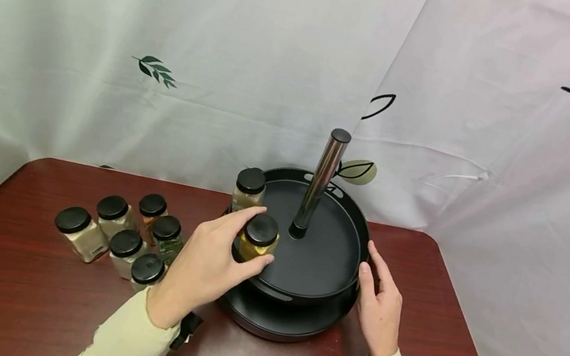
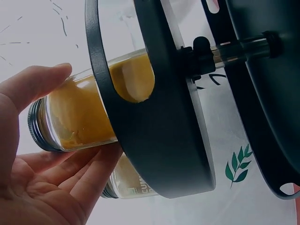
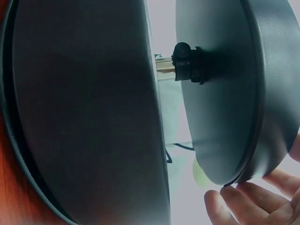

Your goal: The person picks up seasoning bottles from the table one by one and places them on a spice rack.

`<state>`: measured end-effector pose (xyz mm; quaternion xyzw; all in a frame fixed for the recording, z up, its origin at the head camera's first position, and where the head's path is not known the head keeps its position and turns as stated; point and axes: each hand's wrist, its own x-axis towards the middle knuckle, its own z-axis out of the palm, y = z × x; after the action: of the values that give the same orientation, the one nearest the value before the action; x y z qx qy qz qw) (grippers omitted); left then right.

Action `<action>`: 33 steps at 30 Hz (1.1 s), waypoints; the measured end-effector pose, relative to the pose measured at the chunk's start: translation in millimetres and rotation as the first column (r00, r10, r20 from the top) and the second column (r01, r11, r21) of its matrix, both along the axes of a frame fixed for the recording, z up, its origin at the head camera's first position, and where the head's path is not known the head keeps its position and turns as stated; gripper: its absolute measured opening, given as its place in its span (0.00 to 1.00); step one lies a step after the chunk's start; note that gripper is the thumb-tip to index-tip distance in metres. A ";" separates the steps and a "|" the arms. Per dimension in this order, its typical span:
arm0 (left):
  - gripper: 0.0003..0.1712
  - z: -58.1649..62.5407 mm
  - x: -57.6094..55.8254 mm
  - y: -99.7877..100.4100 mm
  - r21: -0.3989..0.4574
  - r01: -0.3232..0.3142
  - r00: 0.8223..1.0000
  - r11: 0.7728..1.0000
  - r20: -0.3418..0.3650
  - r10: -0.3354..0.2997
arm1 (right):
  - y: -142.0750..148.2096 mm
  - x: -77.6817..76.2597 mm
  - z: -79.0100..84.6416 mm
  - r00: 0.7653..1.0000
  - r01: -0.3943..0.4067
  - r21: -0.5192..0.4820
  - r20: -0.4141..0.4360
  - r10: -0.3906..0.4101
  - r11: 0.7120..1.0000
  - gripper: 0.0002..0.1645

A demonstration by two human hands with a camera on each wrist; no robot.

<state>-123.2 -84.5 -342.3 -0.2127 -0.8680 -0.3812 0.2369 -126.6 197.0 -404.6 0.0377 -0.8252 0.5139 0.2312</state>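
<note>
A glass spice jar (image 1: 259, 238) of yellow powder with a black lid is held between the thumb and fingers of my left hand (image 1: 210, 257). In the left wrist view the lower part of this jar (image 2: 79, 110) is behind the slotted wall of the upper black tray (image 2: 159, 136). Another black-lidded jar (image 1: 249, 189) stands beside it at that tray's left edge. My right hand (image 1: 380, 312) touches the outer rim of the upper tray (image 1: 326, 268) on its right side, fingers fairly straight. In the right wrist view its fingertips (image 3: 239, 199) meet the tray's lower edge.
Several black-lidded spice jars (image 1: 126, 245) stand grouped on the table (image 1: 12, 295) at the left. A lower black tray (image 1: 281, 327) sits under the upper one, and a metal post (image 1: 322, 178) rises through the middle. White curtain (image 1: 230, 35) hangs behind the table.
</note>
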 end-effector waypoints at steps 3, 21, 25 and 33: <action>0.39 0.8 0.8 0.1 -0.007 0.006 1.000 1.000 0.012 -0.006 | -6.5 6.0 12.8 1.000 -0.005 -0.007 0.002 0.005 1.000 0.24; 0.44 1.1 6.6 -6.2 -0.006 -0.008 0.990 1.000 0.138 0.008 | 4.5 -5.2 -9.9 0.997 -0.005 0.044 -0.080 0.008 0.999 0.25; 0.43 1.1 10.1 -12.8 0.015 -0.016 0.994 1.000 0.111 0.015 | 4.9 -6.2 -10.6 0.997 -0.004 0.048 -0.078 0.008 0.999 0.24; 0.36 3.8 20.6 -29.1 0.049 -0.093 0.995 0.994 0.052 0.091 | 7.0 -5.6 -8.1 0.997 0.014 0.041 -0.079 -0.011 0.999 0.21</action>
<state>-102.6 -113.6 -338.5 -0.1567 -0.8724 -0.3973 0.2379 -132.1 204.0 -412.7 0.0575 -0.8264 0.4932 0.2658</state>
